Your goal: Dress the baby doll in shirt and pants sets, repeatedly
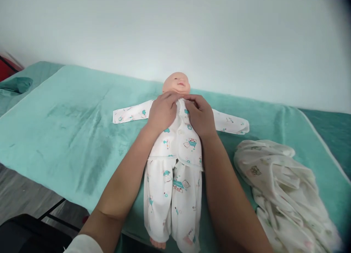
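A doll (176, 83) lies face up mid-frame on a green sheet (68, 117). The left hand (163, 109) and right hand (202, 114) rest side by side, fingers bent at its shirt (178, 137) collar, partly hiding it; whether they pinch, I cannot tell. A crumpled cloth (283, 187) fills the lower right.

And there's no word or number that can be read here! On the white fabric doll jacket with a printed pattern (177, 136), a teal patch (192, 142) shows marks too small to make out as lettering. Down on the white fabric trousers in matching print (182, 205), a teal-and-red motif (178, 184), equally illegible. And the crumpled cream cloth with a faded print (282, 187)? Too blurred to read.
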A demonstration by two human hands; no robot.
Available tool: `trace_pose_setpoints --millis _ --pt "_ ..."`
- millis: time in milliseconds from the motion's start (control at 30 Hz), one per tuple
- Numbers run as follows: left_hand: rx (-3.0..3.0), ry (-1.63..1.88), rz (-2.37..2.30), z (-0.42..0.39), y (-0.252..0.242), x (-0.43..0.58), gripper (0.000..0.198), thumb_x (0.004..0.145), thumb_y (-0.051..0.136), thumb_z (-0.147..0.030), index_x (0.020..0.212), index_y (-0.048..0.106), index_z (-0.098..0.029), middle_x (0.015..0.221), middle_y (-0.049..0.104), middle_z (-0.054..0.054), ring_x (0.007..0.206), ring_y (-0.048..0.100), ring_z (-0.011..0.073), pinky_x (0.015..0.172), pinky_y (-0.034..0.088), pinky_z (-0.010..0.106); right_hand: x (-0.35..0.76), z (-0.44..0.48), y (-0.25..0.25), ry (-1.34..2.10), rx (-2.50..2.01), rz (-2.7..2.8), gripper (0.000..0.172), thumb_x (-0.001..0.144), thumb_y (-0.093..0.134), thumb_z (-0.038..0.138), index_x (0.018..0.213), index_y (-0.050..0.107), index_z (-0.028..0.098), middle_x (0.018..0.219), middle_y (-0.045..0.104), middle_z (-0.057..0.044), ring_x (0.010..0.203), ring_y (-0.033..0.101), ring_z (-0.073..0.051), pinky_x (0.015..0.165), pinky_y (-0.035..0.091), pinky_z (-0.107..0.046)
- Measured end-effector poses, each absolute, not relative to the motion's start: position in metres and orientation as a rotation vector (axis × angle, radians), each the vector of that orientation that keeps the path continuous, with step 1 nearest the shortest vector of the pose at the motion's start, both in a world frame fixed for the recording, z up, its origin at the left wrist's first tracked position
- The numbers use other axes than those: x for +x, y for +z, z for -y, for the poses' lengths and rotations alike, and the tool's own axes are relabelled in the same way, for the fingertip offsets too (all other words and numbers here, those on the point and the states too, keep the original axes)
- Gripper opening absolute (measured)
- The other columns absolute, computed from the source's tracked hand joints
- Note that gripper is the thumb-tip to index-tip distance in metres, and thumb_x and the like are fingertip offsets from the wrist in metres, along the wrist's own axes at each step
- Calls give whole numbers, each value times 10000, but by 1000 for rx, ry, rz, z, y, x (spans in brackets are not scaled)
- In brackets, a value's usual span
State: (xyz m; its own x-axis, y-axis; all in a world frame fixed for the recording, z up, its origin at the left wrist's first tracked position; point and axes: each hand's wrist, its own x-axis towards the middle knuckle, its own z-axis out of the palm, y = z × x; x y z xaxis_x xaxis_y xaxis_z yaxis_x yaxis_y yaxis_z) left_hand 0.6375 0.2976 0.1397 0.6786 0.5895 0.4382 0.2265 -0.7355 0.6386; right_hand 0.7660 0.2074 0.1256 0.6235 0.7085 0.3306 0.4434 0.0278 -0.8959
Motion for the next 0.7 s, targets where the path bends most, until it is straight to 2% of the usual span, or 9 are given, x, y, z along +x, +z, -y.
trace_pose_setpoints --millis 333,433,533,700 --pt "2362 866 -714 -291 142 634 422 1013 371 -149 1264 710 -139 1428 696 112 1363 614 244 1215 446 416 769 -208 127 290 -1559 1193 271 935 536 293 1101 744 243 1228 761 -62 1203 664 -262 1123 480 -471" --pt "2352 871 -702 -291 140 631 410 1026 379 -172 1266 711 -154 1446 687 108 1382 603 241 1227 432 418 768 -206 125 313 -1600 1036 246 903 582 294 1097 723 238 1196 756 -51 1158 667 -252 1100 490 -468" --pt "2327 875 -706 -290 140 630 397 1036 390 -200 1263 714 -173 1453 684 98 1396 594 238 1237 422 424 766 -203 122 294 -1566 965 174 892 593 287 1012 710 243 1149 760 -31 1103 675 -226 1078 501 -436" --pt "2294 860 -715 -291 139 629 403 1032 398 -210 1270 724 -215 1459 679 75 1398 588 235 1239 419 441 768 -202 121 250 -1537 1048 153 905 586 274 972 722 252 1151 765 -31 1152 675 -226 1104 492 -437"
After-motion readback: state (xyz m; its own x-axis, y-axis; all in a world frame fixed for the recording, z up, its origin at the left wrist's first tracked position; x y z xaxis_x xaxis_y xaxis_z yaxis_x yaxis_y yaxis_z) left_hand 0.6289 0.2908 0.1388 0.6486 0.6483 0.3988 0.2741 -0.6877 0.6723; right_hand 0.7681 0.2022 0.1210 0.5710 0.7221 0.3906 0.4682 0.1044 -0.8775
